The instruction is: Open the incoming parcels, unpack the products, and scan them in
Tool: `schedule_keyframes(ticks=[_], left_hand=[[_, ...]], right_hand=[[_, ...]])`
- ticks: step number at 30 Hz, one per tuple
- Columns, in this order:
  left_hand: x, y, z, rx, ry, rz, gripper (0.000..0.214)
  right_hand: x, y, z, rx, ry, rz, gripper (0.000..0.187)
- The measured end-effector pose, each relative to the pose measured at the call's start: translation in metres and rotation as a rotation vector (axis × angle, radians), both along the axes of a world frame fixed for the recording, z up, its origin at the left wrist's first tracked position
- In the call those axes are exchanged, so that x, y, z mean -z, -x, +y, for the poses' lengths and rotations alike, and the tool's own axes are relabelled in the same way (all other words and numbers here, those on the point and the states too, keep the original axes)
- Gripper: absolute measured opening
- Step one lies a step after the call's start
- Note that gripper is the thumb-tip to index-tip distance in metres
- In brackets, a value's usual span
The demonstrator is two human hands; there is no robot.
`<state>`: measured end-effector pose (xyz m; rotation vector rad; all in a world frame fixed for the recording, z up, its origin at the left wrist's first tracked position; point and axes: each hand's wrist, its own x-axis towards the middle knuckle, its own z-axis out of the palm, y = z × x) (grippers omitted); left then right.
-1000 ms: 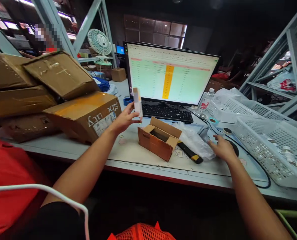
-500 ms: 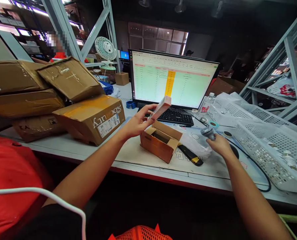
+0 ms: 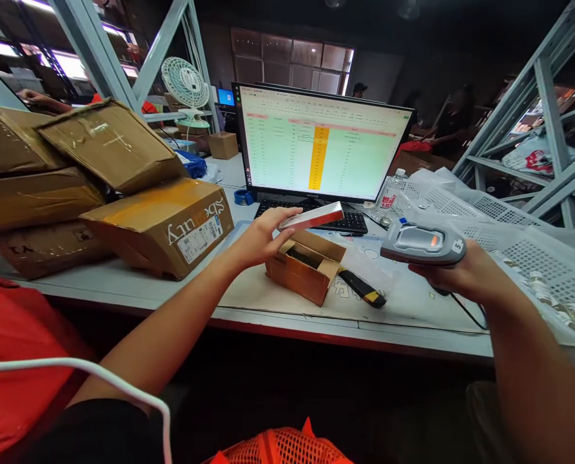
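My left hand (image 3: 261, 238) grips a slim pale product box (image 3: 312, 216), held flat above a small open cardboard box (image 3: 304, 268) on the table. My right hand (image 3: 466, 277) is wrapped round the handle of a grey barcode scanner (image 3: 420, 242), lifted off the table with its head pointing left toward the slim box. A cable (image 3: 466, 310) hangs from the scanner. A black and yellow utility knife (image 3: 363, 289) lies beside the small box.
A monitor (image 3: 319, 143) and keyboard (image 3: 316, 221) stand behind. Stacked taped cartons (image 3: 156, 219) fill the left. White mesh baskets (image 3: 539, 258) sit at the right, with a water bottle (image 3: 390, 192) near them. An orange basket (image 3: 278, 448) is below the table edge (image 3: 316, 325). A fan (image 3: 187, 87) stands at the back.
My right hand took the scanner off the table and raised it toward the slim box. My left hand tipped that box from upright to flat and lowered it over the small carton.
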<state>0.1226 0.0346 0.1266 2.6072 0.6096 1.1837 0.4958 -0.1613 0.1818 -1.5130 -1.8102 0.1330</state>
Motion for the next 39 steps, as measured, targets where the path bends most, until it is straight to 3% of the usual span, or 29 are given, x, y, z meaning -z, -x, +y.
schedule_keyframes(ticks=[11, 22, 28, 31, 36, 39], left_hand=[[-0.005, 0.003, -0.019, -0.016, -0.219, -0.125, 0.034], [0.001, -0.001, -0.024, -0.056, -0.011, -0.241, 0.034], [0.002, -0.001, -0.024, -0.084, 0.014, -0.261, 0.043], [0.001, -0.003, -0.024, -0.092, 0.171, -0.328, 0.049], [-0.001, -0.008, -0.018, -0.048, 0.658, -0.59, 0.059], [-0.003, -0.009, -0.013, -0.014, 0.844, -0.646, 0.054]], right_hand=[[-0.003, 0.014, 0.003, -0.061, 0.051, -0.093, 0.04], [-0.002, 0.021, 0.002, -0.09, 0.062, -0.127, 0.038], [-0.006, 0.027, 0.0, -0.094, 0.09, -0.147, 0.04], [-0.006, 0.026, 0.002, -0.098, 0.08, -0.166, 0.039], [0.0, 0.019, 0.006, -0.098, 0.053, -0.2, 0.034], [0.002, 0.018, 0.008, -0.088, 0.053, -0.214, 0.034]])
